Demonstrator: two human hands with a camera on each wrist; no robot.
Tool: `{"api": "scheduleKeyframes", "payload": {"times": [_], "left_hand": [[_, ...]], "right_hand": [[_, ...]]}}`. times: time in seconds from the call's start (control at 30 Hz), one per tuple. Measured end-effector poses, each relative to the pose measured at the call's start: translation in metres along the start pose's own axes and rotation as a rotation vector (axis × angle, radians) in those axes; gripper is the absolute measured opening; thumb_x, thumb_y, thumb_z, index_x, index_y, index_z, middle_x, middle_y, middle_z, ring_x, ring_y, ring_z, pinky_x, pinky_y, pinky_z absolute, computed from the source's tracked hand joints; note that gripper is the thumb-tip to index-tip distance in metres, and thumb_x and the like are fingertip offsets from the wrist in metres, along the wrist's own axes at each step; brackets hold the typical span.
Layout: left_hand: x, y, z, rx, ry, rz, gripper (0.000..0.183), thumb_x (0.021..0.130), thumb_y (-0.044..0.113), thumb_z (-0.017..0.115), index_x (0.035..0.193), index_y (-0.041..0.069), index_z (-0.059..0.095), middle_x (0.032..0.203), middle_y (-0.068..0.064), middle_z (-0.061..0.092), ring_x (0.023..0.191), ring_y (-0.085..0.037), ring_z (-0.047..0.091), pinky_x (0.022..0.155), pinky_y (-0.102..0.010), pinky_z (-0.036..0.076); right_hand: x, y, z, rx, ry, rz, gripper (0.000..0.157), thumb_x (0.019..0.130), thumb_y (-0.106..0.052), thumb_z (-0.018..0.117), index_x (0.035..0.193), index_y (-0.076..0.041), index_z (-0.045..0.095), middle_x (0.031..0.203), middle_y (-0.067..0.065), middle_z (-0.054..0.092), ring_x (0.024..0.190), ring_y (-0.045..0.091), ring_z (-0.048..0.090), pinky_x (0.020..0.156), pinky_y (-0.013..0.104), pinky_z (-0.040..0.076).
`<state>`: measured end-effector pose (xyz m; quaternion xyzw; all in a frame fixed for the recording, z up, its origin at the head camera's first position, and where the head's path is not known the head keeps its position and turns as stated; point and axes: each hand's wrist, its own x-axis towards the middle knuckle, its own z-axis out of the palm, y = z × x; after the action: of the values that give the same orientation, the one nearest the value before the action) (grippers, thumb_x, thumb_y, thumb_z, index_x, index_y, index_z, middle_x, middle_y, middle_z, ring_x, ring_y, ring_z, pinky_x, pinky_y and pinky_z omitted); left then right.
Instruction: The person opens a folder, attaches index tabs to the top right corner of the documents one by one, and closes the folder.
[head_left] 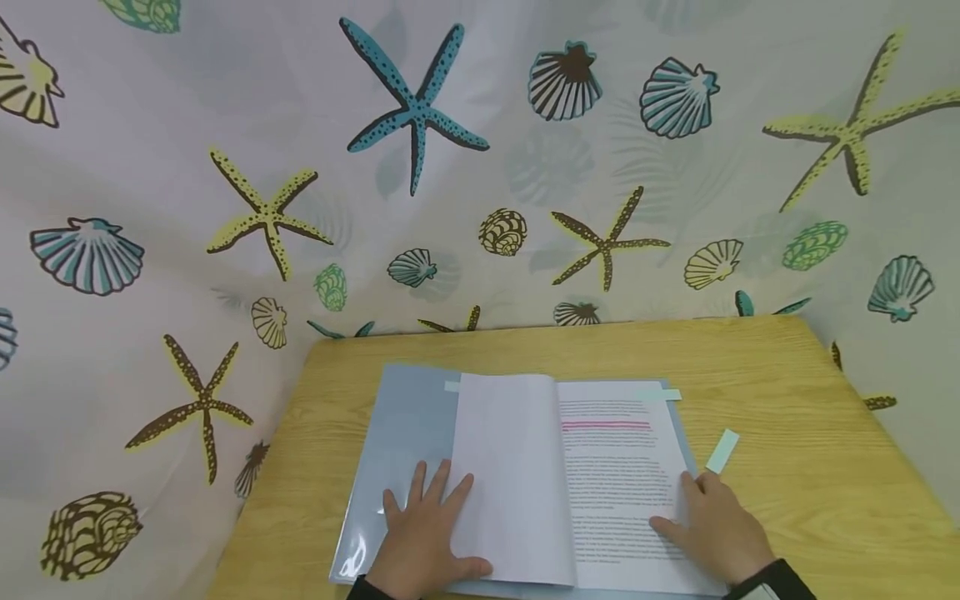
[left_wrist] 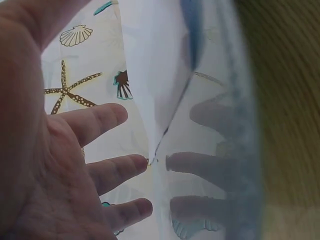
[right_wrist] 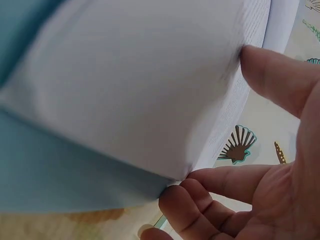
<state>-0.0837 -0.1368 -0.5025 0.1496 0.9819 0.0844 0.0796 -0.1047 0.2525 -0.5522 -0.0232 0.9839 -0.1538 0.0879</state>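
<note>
Two pages lie open inside a blue folder (head_left: 412, 417) on the wooden table (head_left: 787, 392): a white page (head_left: 506, 467) at left, and a printed page (head_left: 615, 500) with pink lines (head_left: 606, 425) at right. I judge that the step in hand is turning the pages, or preparing to turn them; the next move probably calls for lifting only the wanted sheet by its edge, while the other side is kept flat. The left hand (head_left: 423, 533) is spread wide, palm down, over the folder's left cover and the white page, and it grips nothing. The right hand (head_left: 716, 529) is partly closed: its thumb lies upon the printed page and its other fingers bend at the right edge, so it seems to pinch this edge. How many sheets are between, I cannot tell. A pale strip (head_left: 722, 452) lies just beyond this hand.
</note>
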Motion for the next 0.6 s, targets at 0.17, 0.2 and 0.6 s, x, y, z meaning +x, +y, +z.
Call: {"api": "scheduleKeyframes", "payload": {"times": [0.17,0.2,0.6], "left_hand": [[-0.001,-0.006,0.004,0.001,-0.019,0.002,0.11,0.054,0.086,0.059,0.144,0.026,0.037,0.151,-0.016,0.027,0.135,-0.046,0.011,0.082,-0.085,0.016],[-0.001,-0.006,0.005,-0.003,-0.023,0.001,0.109,0.055,0.085,0.059,0.144,0.026,0.037,0.151,-0.016,0.027,0.135,-0.046,0.011,0.082,-0.085,0.015],[0.0,-0.012,0.012,-0.034,-0.061,-0.022,0.112,0.054,0.087,0.058,0.144,0.023,0.037,0.15,-0.018,0.028,0.134,-0.048,0.012,0.084,-0.084,0.014]], "right_hand": [[0.001,-0.003,0.002,-0.02,-0.004,0.001,0.104,0.069,-0.067,0.069,0.126,0.017,0.044,0.095,0.017,0.049,0.071,0.022,0.044,0.05,0.032,0.039],[0.002,-0.003,0.002,-0.028,-0.006,0.004,0.103,0.069,-0.065,0.07,0.126,0.017,0.044,0.095,0.018,0.049,0.071,0.022,0.044,0.05,0.032,0.039],[-0.001,-0.007,-0.001,-0.047,-0.03,-0.004,0.092,0.074,-0.056,0.071,0.127,0.015,0.044,0.093,0.016,0.045,0.07,0.023,0.041,0.049,0.031,0.036]]}}
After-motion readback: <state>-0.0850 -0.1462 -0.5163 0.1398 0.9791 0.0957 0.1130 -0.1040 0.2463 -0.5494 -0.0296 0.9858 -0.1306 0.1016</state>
